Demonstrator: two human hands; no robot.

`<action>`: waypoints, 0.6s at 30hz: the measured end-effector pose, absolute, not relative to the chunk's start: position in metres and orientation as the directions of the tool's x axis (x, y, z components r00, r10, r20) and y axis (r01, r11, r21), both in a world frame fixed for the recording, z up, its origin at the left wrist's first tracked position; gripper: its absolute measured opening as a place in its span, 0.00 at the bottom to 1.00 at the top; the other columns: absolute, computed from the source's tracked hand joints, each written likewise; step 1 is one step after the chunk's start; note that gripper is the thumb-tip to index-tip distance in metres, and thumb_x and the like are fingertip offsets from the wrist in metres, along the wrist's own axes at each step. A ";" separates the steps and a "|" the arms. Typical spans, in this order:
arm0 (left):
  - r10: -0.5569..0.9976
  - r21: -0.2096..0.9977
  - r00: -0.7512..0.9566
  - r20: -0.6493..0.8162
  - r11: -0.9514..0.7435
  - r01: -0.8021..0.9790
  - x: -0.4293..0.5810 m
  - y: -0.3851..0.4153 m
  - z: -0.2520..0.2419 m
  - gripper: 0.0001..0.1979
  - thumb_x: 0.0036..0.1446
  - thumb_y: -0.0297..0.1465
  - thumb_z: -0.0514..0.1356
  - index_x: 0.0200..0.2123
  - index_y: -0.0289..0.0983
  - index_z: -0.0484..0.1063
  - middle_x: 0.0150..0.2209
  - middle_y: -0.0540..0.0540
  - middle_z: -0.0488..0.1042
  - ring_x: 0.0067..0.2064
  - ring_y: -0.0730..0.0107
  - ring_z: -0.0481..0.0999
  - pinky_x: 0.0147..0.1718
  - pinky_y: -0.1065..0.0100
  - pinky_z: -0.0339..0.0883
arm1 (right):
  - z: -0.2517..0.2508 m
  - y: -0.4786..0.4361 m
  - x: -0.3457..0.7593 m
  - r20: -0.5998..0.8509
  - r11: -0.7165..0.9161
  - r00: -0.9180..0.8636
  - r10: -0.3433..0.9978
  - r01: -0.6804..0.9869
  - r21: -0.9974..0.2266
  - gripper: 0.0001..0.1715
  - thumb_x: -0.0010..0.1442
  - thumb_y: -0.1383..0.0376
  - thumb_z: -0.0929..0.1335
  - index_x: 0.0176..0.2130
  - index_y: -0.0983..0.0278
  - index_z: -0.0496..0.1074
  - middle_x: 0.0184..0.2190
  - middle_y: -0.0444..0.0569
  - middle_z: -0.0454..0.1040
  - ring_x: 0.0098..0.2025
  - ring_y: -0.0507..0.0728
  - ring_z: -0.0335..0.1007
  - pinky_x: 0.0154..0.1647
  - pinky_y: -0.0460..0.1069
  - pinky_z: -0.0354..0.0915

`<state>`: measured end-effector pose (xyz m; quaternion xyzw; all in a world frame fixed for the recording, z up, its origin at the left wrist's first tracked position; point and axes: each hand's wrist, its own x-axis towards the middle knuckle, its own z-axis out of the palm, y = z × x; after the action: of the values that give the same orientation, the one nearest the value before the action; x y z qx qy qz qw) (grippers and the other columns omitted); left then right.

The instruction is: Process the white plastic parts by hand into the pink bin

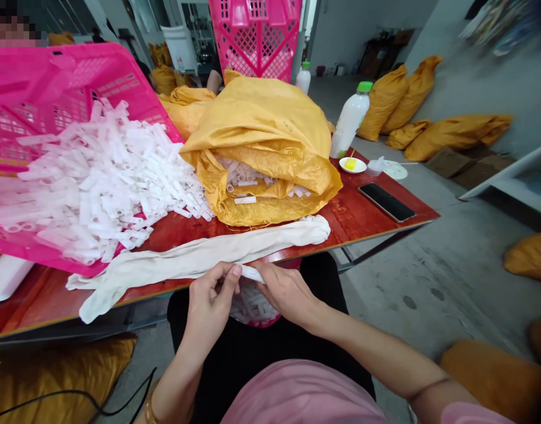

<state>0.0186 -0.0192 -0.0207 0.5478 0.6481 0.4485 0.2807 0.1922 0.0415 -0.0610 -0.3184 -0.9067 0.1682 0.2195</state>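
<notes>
Tube of white plastic lies between the two hands, its long axis going from left to right, about equally near to both. Left hand pinches one end with thumb and fingers pressed together; right hand curls over the other end. Below them, more tubes fill a pink basket. Farther, a long white cloth lies along the near edge of the table, and a tipped pink crate spills a heap of tubes at the left.

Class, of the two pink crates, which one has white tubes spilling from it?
The tilted pink lattice crate at left, with white plastic tubes heaped out of its mouth; the other pink crate, farther back, shows none.
</notes>
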 end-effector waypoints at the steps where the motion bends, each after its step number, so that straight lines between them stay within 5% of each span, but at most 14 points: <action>1: 0.957 0.885 -0.255 0.142 -0.007 0.466 0.021 -0.019 -0.021 0.18 0.67 0.41 0.57 0.28 0.36 0.71 0.22 0.54 0.66 0.23 0.77 0.62 0.23 0.73 0.54 | -0.061 0.042 0.193 0.308 0.742 -0.688 0.657 0.519 -0.424 0.20 0.72 0.68 0.59 0.59 0.70 0.65 0.42 0.59 0.77 0.40 0.60 0.75 0.36 0.50 0.69; 4: 0.939 0.869 -0.245 0.240 -0.096 0.485 0.024 -0.017 -0.023 0.16 0.67 0.38 0.58 0.29 0.36 0.72 0.21 0.54 0.67 0.23 0.76 0.64 0.23 0.73 0.56 | -0.056 0.046 0.198 0.297 0.707 -0.690 0.660 0.436 -0.557 0.18 0.72 0.67 0.59 0.57 0.69 0.66 0.44 0.58 0.77 0.40 0.58 0.75 0.39 0.49 0.69; 7: 0.946 0.887 -0.107 0.307 -0.243 0.394 0.023 -0.018 -0.025 0.16 0.67 0.35 0.57 0.27 0.36 0.72 0.23 0.52 0.70 0.26 0.74 0.69 0.27 0.74 0.62 | -0.044 0.052 0.204 0.216 0.526 -0.812 0.542 0.127 -0.841 0.13 0.72 0.63 0.62 0.50 0.68 0.70 0.39 0.51 0.77 0.36 0.53 0.73 0.38 0.46 0.68; 9: 0.958 0.911 -0.060 0.279 -0.245 0.331 0.020 -0.019 -0.027 0.17 0.67 0.35 0.57 0.26 0.36 0.71 0.24 0.51 0.72 0.27 0.73 0.71 0.28 0.73 0.63 | -0.038 0.054 0.207 0.185 0.411 -0.862 0.472 0.030 -0.911 0.13 0.72 0.61 0.62 0.46 0.68 0.70 0.37 0.49 0.76 0.35 0.52 0.72 0.36 0.44 0.67; 15: 0.967 0.960 -0.243 0.081 -0.010 0.279 0.023 -0.021 -0.036 0.20 0.66 0.42 0.59 0.25 0.36 0.69 0.21 0.53 0.66 0.25 0.75 0.63 0.25 0.74 0.58 | -0.044 0.048 0.201 0.106 0.565 -0.738 0.666 0.408 -0.717 0.18 0.68 0.67 0.63 0.56 0.67 0.69 0.43 0.57 0.77 0.41 0.58 0.75 0.42 0.50 0.69; 18: 0.952 0.953 -0.289 0.099 -0.008 0.302 0.032 -0.026 -0.038 0.26 0.64 0.47 0.58 0.20 0.37 0.65 0.19 0.52 0.64 0.23 0.74 0.62 0.23 0.73 0.58 | -0.045 0.036 0.198 0.127 0.556 -0.691 0.712 0.443 -0.703 0.21 0.68 0.65 0.62 0.57 0.66 0.70 0.43 0.59 0.78 0.43 0.61 0.76 0.43 0.51 0.71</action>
<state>0.0324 -0.0263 -0.0383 0.5012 0.6257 0.5027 0.3233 0.1980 0.0363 -0.0454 -0.3364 -0.8583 0.3301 0.2031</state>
